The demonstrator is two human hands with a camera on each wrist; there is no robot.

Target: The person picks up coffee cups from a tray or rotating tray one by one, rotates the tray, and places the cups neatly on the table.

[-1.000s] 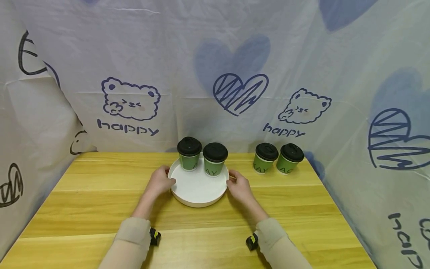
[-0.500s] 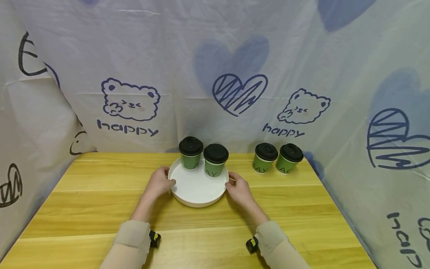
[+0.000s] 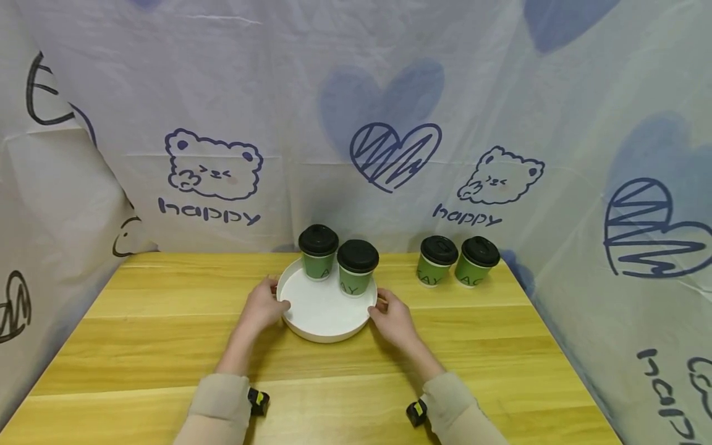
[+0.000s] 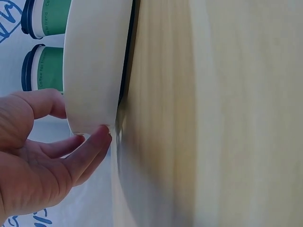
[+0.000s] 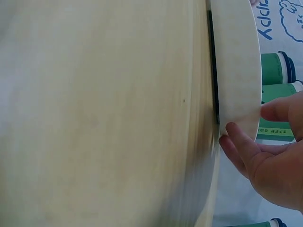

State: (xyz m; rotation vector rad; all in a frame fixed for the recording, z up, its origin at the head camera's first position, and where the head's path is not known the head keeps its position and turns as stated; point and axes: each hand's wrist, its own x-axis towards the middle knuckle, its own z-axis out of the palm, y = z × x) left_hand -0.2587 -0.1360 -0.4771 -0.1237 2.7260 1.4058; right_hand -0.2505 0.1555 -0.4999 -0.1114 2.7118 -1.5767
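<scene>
A round white tray [image 3: 325, 315] with a low wall lies at the table's back middle. Two green paper cups with black lids, a left cup [image 3: 317, 267] and a right cup [image 3: 354, 282], stand upright on its far half. My left hand [image 3: 264, 304] grips the tray's left edge, thumb over the rim; in the left wrist view its fingers [image 4: 92, 151] curl under the lower edge of the wall. On the opposite side my right hand [image 3: 394, 316] pinches the rim the same way, its fingertips [image 5: 232, 130] against the wall in the right wrist view.
Two more green lidded cups, one [image 3: 432, 273] beside the other [image 3: 471, 275], stand right of the tray near the table's back edge. Behind the wooden table [image 3: 150, 346] hangs a white cloth [image 3: 311, 93] printed with bears and hearts.
The tray has turned slightly clockwise: the left cup on it shifted right, the right cup slightly nearer. My right hand has slid a little toward me along the rim; the left hand barely moved.
</scene>
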